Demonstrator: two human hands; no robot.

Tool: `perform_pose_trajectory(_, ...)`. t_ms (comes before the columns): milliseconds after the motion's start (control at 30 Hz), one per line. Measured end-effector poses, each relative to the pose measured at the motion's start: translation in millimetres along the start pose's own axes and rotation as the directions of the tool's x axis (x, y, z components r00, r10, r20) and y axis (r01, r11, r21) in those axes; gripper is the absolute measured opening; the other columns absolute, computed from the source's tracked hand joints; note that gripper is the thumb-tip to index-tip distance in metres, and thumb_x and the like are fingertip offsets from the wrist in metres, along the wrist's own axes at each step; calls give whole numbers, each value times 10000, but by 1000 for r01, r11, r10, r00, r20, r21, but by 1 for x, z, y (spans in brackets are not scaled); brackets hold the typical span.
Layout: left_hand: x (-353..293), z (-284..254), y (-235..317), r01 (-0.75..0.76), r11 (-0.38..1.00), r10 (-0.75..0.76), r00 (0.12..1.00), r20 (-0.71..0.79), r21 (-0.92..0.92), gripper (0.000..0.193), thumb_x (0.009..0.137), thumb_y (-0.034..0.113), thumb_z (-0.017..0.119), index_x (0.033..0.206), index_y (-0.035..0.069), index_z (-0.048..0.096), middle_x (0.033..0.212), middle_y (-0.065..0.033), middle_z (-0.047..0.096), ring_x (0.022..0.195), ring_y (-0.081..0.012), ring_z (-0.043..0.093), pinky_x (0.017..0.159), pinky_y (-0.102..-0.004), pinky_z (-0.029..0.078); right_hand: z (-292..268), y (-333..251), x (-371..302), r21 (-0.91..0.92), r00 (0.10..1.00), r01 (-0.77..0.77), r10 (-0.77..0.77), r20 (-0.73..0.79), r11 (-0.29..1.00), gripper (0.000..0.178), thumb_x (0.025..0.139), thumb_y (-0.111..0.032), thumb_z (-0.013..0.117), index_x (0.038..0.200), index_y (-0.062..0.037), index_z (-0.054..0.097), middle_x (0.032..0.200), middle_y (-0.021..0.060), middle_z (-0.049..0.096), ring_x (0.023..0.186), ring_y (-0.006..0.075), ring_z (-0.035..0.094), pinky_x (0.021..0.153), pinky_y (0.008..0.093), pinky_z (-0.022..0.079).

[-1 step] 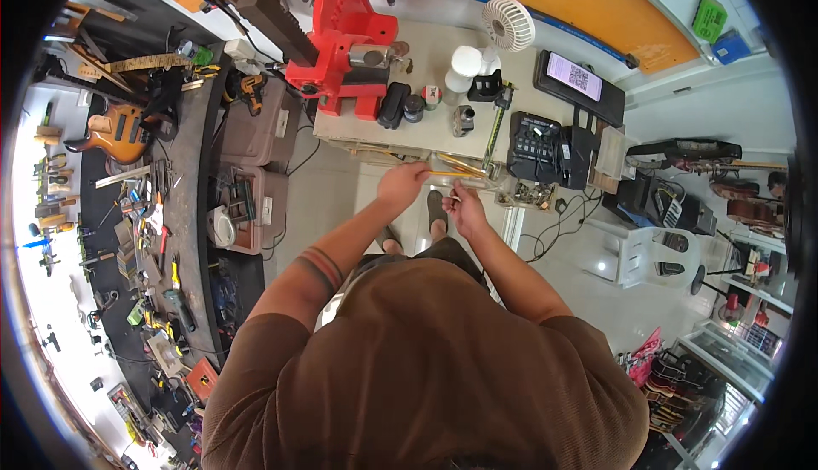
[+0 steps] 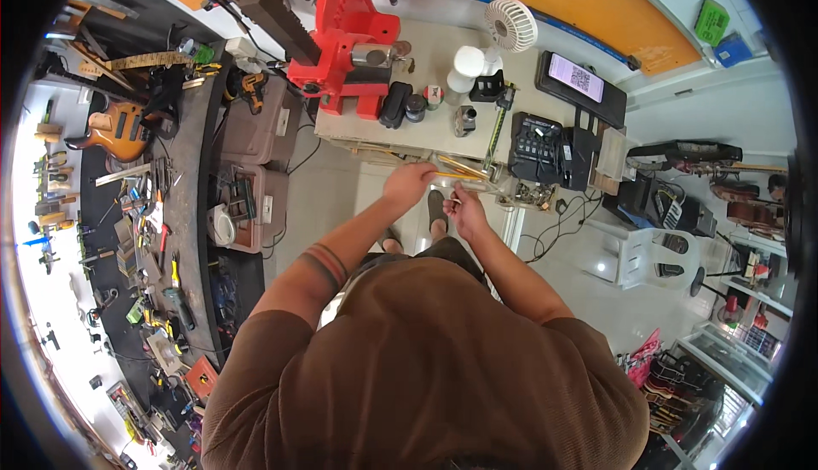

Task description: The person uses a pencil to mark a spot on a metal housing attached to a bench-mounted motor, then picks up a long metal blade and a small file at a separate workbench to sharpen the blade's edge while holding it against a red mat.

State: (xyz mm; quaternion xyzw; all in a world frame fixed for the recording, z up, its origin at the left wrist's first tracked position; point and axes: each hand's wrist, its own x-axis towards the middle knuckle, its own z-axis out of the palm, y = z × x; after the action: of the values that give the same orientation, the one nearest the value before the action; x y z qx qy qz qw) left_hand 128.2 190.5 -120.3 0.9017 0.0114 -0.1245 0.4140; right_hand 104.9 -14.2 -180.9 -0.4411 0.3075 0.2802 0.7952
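My left hand is closed in a pinch on the near end of a thin yellow rod, perhaps a pencil. The rod points right, over an open drawer at the bench's front edge. More thin yellowish sticks lie in the drawer just beyond it. Slightly nearer to me and to the right, my right hand is closed, fingertips together. Something small and pale shows at its fingers, too small to name.
On the bench ahead stand a red press, a white fan, dark jars and a black tool case. A phone lies on a black case. At left, a long workbench holds many tools. A white chair stands right.
My left hand has shifted slightly to the right, with the yellow rod in its fingers. My right hand has barely moved and stays closed. The view has shifted a little.
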Motion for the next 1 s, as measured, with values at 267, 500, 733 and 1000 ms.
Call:
perform_pose_trajectory(267,-17,-8,-26,270,840,-289,957,32,-471,306,1034,265,650,1282,90,691,1071,-158,761,972,-337,743,868,-466,585,-23,-14,-20,-217,990,-105,122,67,971,203,1104,-187,568,1279,-85,578,1134,101,706,862,223,703,770,381,591)
perform_pose_trajectory(500,-4,-55,-97,153,-202,-436,871,228,-967,264,1137,211,521,1373,92,528,1368,-127,616,1328,-263,610,1112,-475,511,-25,-18,-39,-370,959,-233,275,65,899,258,1094,-154,563,1336,-67,582,1118,93,705,890,218,708,788,375,603)
perform_pose_trajectory(733,-5,-35,-87,112,-251,-404,890,210,-961,219,1150,259,525,1265,73,525,1239,-122,645,1216,-277,650,1131,-509,527,-5,-29,-14,-372,987,-120,150,54,921,186,1085,-136,561,1251,-65,602,1102,81,691,903,216,693,813,373,583)
perform_pose_trajectory(1000,-122,-5,-97,103,-330,-367,902,228,-938,220,1143,244,553,1239,56,491,1288,-136,603,1246,-321,632,1168,-526,533,6,-14,-15,-403,999,-35,21,-38,915,126,1068,-99,560,1186,-71,591,1122,78,681,913,234,680,826,391,575)
